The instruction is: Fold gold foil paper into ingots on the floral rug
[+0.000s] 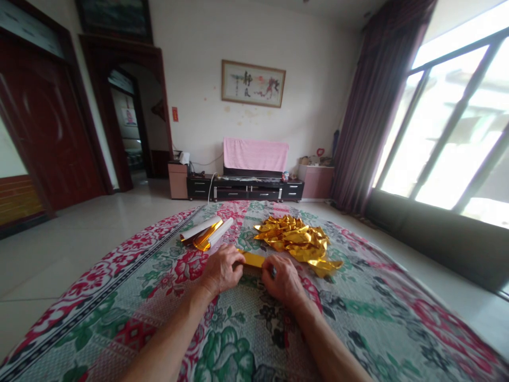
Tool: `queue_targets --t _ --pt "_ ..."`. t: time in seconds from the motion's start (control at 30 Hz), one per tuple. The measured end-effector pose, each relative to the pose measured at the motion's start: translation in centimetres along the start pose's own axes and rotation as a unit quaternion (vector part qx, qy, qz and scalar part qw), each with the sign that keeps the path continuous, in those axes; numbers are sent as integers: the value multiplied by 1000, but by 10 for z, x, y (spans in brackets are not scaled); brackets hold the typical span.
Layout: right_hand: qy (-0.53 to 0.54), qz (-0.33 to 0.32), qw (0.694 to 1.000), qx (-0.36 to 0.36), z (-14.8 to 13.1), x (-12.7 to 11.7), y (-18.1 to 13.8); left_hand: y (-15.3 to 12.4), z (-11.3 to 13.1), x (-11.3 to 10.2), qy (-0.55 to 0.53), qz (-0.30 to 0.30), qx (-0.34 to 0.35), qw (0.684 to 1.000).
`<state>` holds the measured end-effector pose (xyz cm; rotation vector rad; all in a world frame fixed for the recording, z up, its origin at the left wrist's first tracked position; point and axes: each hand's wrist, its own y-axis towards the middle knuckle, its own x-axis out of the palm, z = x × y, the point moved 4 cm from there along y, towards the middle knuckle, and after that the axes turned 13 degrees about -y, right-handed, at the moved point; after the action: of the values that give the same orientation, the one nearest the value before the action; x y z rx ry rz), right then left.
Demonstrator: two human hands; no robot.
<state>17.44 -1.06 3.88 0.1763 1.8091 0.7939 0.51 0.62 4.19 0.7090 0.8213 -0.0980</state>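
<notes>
Between my two hands a strip of gold foil paper [253, 260] is stretched just above the flowered cloth. My left hand [223, 268] pinches its left end, fingers curled over it. At the other end my right hand [283, 278] closes on the paper, with the fingertips partly hidden. Just beyond my right hand lies a heap of folded gold foil pieces [294, 239]. Loosely curled foil sheets [207, 232], white on one side and gold on the other, rest beyond my left hand.
The flowered cloth [159, 297] covers the broad surface before me. Further off stand a low black TV cabinet [258, 192] and a pink-draped television [256, 154]. A dark curtain [360, 116] hangs by the window on the right; doorways are on the left.
</notes>
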Motion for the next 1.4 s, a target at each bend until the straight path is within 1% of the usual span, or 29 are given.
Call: queue_targets --t 0.2,0.4,0.57,0.8,1.03,1.23,1.4 --pt "19 -48 998 -35 -4 -4 -5 -3 -2 2 20 -61 17 998" --pt "20 -76 995 -55 -5 -4 -6 -5 -10 3 5 -82 -4 997" --pt "20 -70 996 -56 -5 -3 -5 -4 -16 5 -25 -90 -20 995" --pt "9 -55 997 -49 -5 -4 -4 -2 -13 2 -41 -97 -31 994" --pt "54 -19 998 -39 3 0 -2 -1 -7 4 -46 -107 -15 993" --pt "55 -38 995 -74 -1 2 -5 -3 -8 5 -62 -115 -13 991" --pt "45 -41 995 -74 -3 1 -4 -3 -12 7 -66 -111 -15 992"
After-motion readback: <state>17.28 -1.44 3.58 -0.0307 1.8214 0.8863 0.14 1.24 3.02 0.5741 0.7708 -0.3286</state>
